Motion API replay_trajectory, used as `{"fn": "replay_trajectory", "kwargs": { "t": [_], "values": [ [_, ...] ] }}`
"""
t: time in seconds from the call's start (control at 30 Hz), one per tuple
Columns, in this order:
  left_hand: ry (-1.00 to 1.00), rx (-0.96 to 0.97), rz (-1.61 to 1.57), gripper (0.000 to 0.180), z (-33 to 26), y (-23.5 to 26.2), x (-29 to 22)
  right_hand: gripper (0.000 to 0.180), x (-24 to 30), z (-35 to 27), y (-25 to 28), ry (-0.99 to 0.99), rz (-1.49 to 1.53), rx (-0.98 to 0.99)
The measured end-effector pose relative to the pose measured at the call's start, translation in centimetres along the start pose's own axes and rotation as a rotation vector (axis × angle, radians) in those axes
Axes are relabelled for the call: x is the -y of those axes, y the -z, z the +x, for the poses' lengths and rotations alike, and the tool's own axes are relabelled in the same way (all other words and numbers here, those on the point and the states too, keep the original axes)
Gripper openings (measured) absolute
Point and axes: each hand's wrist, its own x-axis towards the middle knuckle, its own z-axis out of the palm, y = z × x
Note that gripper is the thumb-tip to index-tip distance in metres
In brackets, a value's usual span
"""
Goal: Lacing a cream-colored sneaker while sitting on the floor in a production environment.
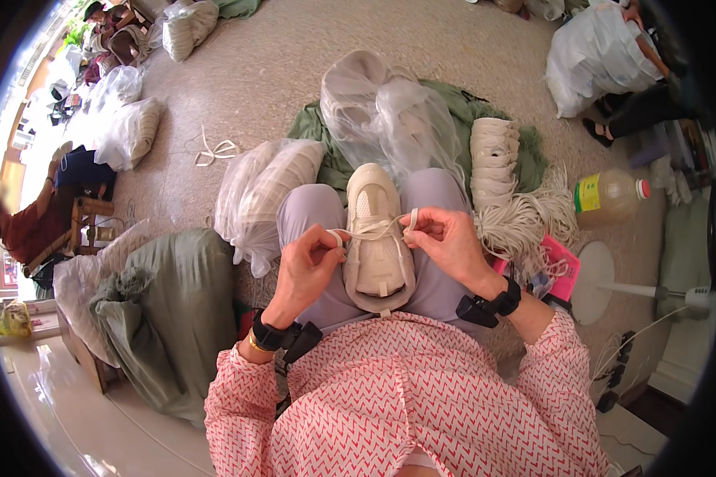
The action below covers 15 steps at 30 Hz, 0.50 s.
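Observation:
A cream sneaker rests between my knees, its toe pointing away from me. Off-white shoelace crosses over its upper, and one end runs out to each side. My left hand pinches the lace on the left of the shoe between thumb and fingers. On the other side my right hand pinches the other lace end, close to the shoe's edge. Both hands are just above the shoe, with black bands on the wrists.
Clear bags of shoes lie ahead and left. A stack of cream shoe parts, a heap of loose laces, a pink basket and a plastic bottle stand right. A green sack is at left. Other people sit farther off.

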Motion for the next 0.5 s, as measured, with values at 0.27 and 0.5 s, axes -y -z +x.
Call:
{"fn": "replay_trajectory", "kwargs": {
  "t": [0.27, 0.5],
  "values": [
    [0.025, 0.006, -0.019, 0.006, 0.36, -0.05, 0.44, 0.017, -0.2, 0.28, -0.39, 0.012, 0.068, -0.002],
    [0.033, -0.022, -0.075, 0.007, 0.74, -0.14, 0.66, 0.015, -0.52, 0.49, -0.78, -0.008, 0.039, -0.02]
  ]
}}
